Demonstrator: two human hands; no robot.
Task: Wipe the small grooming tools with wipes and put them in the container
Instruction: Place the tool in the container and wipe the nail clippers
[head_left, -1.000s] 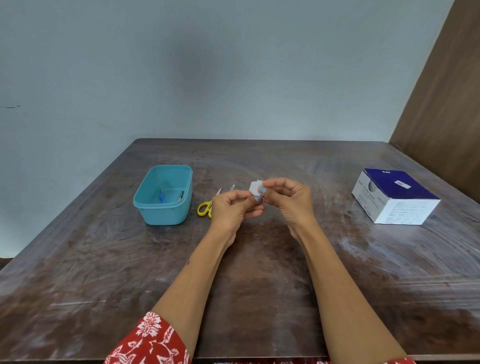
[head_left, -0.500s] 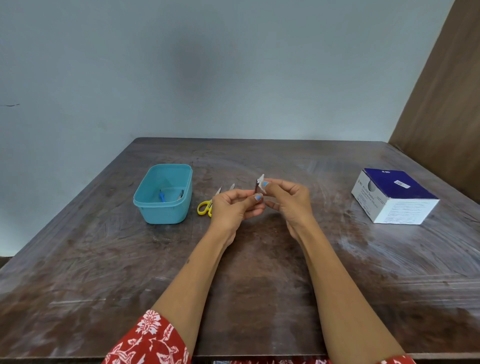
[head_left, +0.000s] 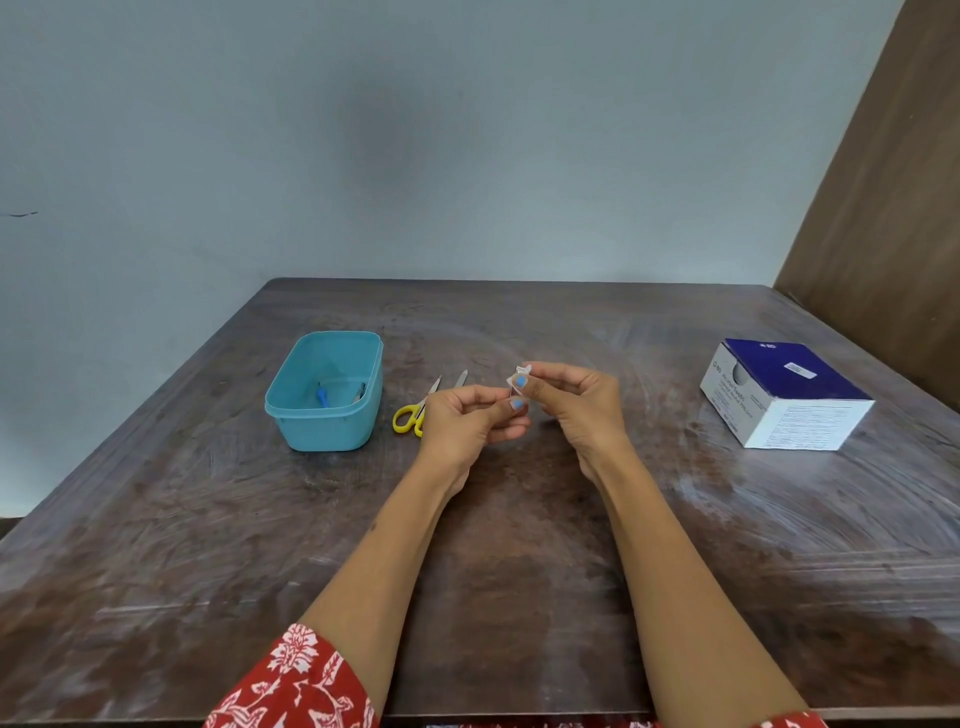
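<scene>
Both hands meet above the middle of the dark wooden table (head_left: 519, 545). My left hand (head_left: 470, 418) and my right hand (head_left: 576, 405) each pinch a small white wipe packet (head_left: 518, 375) between thumb and fingertips. Yellow-handled scissors (head_left: 413, 413) lie on the table just left of my left hand, blades pointing away. A second thin metal tool (head_left: 461, 378) lies beside the blades. The teal plastic container (head_left: 324, 434) stands further left, with a blue-handled tool (head_left: 322, 397) and a small metal tool (head_left: 359, 392) inside.
A blue-and-white box of wipes (head_left: 784, 400) sits at the right of the table. A pale wall rises behind the table, and a brown wooden panel (head_left: 883, 208) stands at the far right. Red floral sleeves show at the bottom edge.
The white packet has turned between my fingertips, from flat toward the camera to edge-on and partly folded. Both hands stay in the same spot above the table.
</scene>
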